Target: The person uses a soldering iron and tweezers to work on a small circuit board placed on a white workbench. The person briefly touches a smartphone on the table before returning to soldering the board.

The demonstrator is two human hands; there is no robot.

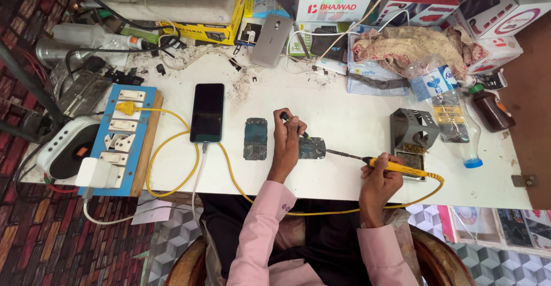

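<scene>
The small phone circuit board (311,147) lies flat on the white table (356,119), directly under the fingertips of the left hand (287,134), which pin its near-left edge while pinching a thin dark tool, likely tweezers (293,120), angled down to its top face. It looks light, stiff and brittle, likely to skate on the smooth top unless pressed, so the bare edges are the place to hold it, not the populated face. The right hand (380,177) is closed around the yellow handle of a soldering iron (396,168), its slim dark tip reaching left to touch the board's right end; the tip is presumably hot, the handle the only safe grip. Just left of the left fingers lies a second, longer circuit board (255,139), and beyond it a dark smartphone (207,112) on a cable. Right of the iron hand, close by, stands the grey iron stand (412,130) with its brass-wool tray. The iron's yellow cord (321,212) loops along the near table edge, where snagging looks possible; open room lies beyond the board, toward the back.
</scene>
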